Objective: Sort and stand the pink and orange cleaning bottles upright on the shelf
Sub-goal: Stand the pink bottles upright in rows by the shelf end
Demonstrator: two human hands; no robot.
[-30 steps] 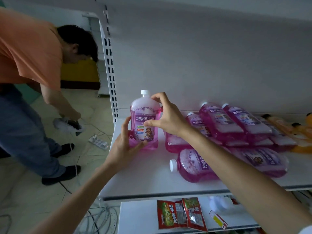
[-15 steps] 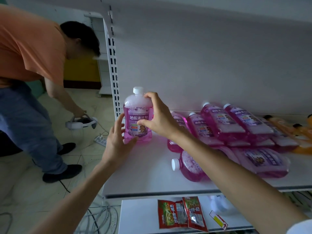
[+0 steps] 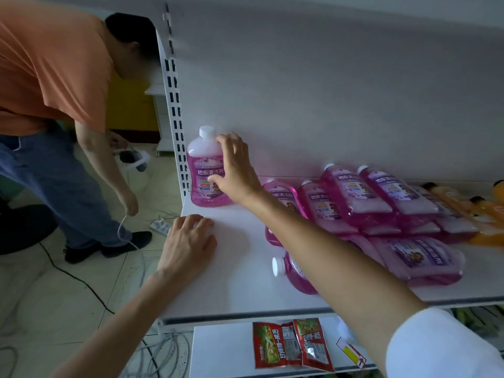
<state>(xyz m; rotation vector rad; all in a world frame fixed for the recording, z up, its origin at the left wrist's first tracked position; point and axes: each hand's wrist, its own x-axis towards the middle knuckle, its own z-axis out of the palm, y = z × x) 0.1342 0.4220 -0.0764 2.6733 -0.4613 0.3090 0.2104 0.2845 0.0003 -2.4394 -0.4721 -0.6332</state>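
- My left hand (image 3: 188,238) has left the pink bottle (image 3: 206,170) and now rests, fingers loosely bent, on the shelf (image 3: 245,282).
- My right hand (image 3: 236,173) grips the bottle, upright in the back-left corner.
- Beside it lie other bottles (image 3: 376,197).

Left of centre, the upright bottle (image 3: 202,193) is glowing pink under a white cap (image 3: 206,131), its label (image 3: 204,176) showing purple. The lying bottles (image 3: 351,199) at right are showing the same pink; orange bottles (image 3: 491,208) at the right edge are wearing black caps (image 3: 429,185). At upper left, a person (image 3: 68,105) is wearing an orange shirt (image 3: 49,58) and blue jeans (image 3: 49,173).
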